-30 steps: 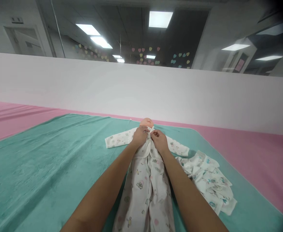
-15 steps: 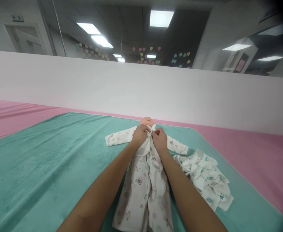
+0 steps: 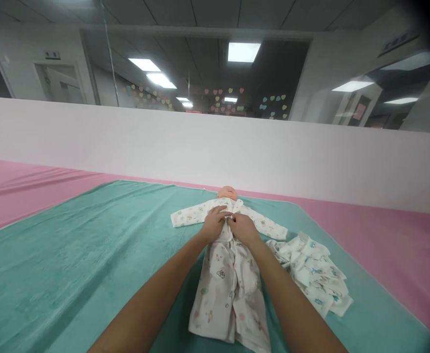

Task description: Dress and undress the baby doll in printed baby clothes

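Observation:
A baby doll point(image 3: 228, 192) lies on its back, dressed in a long-sleeved white baby outfit point(image 3: 220, 282) with small coloured prints. Its sleeves spread out to both sides, and the lower part splits down the middle. Over the chest, my left hand point(image 3: 215, 223) pinches the fabric at the front opening, fingertips pointing inward. My right hand point(image 3: 242, 228) meets it there, its fingers curled closed on the same front edge. Whatever fastening lies between the fingertips is too small to make out. My hands partly cover the chest.
Crumpled white printed baby clothes point(image 3: 316, 274) lie to the right of the doll. Beneath everything is a teal blanket point(image 3: 89, 255) over a pink sheet point(image 3: 391, 235). A low white wall point(image 3: 185, 147) runs behind, with glass above it.
Both hands have moved down from the outfit's collar to its chest, leaving the collar uncovered. My left fingers have straightened somewhat. The view has tilted slightly upward.

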Demonstrator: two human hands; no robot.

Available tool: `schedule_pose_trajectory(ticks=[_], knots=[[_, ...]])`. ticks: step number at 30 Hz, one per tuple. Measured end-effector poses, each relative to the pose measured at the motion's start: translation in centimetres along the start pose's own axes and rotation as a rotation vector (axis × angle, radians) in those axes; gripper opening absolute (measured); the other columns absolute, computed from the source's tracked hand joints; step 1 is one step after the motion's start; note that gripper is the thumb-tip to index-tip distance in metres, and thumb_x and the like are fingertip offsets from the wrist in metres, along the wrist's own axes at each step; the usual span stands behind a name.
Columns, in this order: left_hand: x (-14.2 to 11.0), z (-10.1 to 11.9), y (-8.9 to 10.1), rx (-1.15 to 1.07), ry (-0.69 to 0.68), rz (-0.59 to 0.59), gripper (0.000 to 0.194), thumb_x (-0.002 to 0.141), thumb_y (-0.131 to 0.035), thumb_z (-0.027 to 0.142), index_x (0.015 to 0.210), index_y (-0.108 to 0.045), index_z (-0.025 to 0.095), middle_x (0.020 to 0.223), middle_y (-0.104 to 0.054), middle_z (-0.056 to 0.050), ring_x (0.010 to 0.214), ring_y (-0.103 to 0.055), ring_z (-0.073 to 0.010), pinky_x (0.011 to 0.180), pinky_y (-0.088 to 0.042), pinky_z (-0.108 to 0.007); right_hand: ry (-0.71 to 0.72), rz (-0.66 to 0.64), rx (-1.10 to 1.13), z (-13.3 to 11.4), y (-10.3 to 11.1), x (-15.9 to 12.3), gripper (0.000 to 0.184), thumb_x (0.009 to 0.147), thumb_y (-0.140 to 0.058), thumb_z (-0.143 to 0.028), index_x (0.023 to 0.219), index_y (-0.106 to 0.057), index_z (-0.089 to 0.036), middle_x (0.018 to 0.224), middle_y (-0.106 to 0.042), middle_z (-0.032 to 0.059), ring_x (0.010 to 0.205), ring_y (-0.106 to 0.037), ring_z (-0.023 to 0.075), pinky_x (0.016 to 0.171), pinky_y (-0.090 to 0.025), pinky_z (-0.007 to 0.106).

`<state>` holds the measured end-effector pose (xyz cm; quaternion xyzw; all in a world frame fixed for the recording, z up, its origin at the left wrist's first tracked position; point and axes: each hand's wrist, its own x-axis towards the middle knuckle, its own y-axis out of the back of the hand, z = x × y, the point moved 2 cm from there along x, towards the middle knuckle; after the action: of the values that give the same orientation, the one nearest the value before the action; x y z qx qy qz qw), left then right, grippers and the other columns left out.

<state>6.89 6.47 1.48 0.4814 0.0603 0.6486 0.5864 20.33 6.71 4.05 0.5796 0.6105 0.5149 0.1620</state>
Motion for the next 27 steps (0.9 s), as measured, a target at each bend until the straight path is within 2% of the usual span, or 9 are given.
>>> schedule_pose_trajectory(ticks=[5, 8, 11, 14, 18, 21, 27], knots=[[0.1, 0.3, 0.1, 0.038, -0.001, -0.026, 0.041, 0.083, -0.036, 0.012, 0.111, -0.061, 0.029, 0.133, -0.046, 0.0, 0.126, -0.033, -0.0206, 0.103, -0.03, -0.043, 0.068, -0.111, 0.241, 1.3, 1.4, 0.2, 0.036, 0.078, -0.046, -0.042, 0.051, -0.043, -0.019, 0.049, -0.047, -0.0029, 0.051, -0.043, 0.0124, 0.05, -0.028, 0.024], [0.0, 0.3, 0.1, 0.06, -0.004, -0.027, 0.041, 0.083, -0.037, 0.012, 0.11, -0.061, 0.03, 0.133, -0.046, 0.0, 0.125, -0.033, -0.0209, 0.103, -0.031, -0.043, 0.066, -0.204, 0.44, 2.1, 1.8, 0.2, 0.036, 0.074, -0.05, -0.046, 0.051, -0.046, -0.019, 0.045, -0.046, -0.0041, 0.045, -0.04, 0.011, 0.046, -0.027, 0.023], [0.1, 0.4, 0.0, 0.065, -0.011, -0.016, 0.039, 0.083, -0.037, 0.012, 0.108, -0.061, 0.029, 0.132, -0.046, 0.0, 0.124, -0.034, -0.021, 0.103, -0.031, -0.043, 0.044, -0.262, 0.549, 2.6, 1.9, 0.2, 0.035, 0.073, -0.051, -0.047, 0.052, -0.049, -0.018, 0.044, -0.048, -0.0037, 0.043, -0.041, 0.011, 0.045, -0.029, 0.023], [0.5, 0.6, 0.0, 0.04, 0.025, -0.028, 0.038, 0.081, -0.037, 0.01, 0.104, -0.063, 0.027, 0.131, -0.047, -0.001, 0.124, -0.034, -0.0216, 0.103, -0.03, -0.043, 0.02, -0.217, 0.577, 2.9, 2.2, 0.1, 0.032, 0.076, -0.048, -0.045, 0.058, -0.053, -0.019, 0.044, -0.045, -0.0047, 0.042, -0.041, 0.0115, 0.047, -0.031, 0.023], [0.9, 0.8, 0.1, -0.018, 0.092, -0.064, 0.037, 0.076, -0.04, 0.007, 0.097, -0.065, 0.024, 0.132, -0.047, -0.002, 0.125, -0.033, -0.023, 0.105, -0.03, -0.041, 0.059, -0.117, 0.539, 2.9, 2.3, 0.2, 0.027, 0.076, -0.048, -0.041, 0.062, -0.058, -0.019, 0.049, -0.047, -0.0038, 0.049, -0.042, 0.0124, 0.05, -0.031, 0.023], [1.1, 1.1, 0.2, -0.034, 0.107, -0.067, 0.037, 0.073, -0.042, 0.005, 0.096, -0.066, 0.022, 0.131, -0.048, -0.002, 0.125, -0.034, -0.0227, 0.105, -0.031, -0.039, 0.107, -0.067, 0.48, 2.7, 1.9, 0.3, 0.026, 0.075, -0.047, -0.038, 0.062, -0.058, -0.019, 0.057, -0.051, -0.0025, 0.057, -0.045, 0.0136, 0.054, -0.033, 0.024], [1.1, 1.6, 0.2, -0.037, 0.129, -0.035, 0.036, 0.068, -0.045, 0.005, 0.094, -0.064, 0.019, 0.126, -0.053, -0.005, 0.122, -0.037, -0.0228, 0.106, -0.029, -0.04, 0.084, 0.062, 0.312, 2.2, 0.8, 0.5, 0.02, 0.076, -0.044, -0.033, 0.066, -0.056, -0.02, 0.065, -0.055, -0.0011, 0.063, -0.048, 0.014, 0.06, -0.035, 0.024]])
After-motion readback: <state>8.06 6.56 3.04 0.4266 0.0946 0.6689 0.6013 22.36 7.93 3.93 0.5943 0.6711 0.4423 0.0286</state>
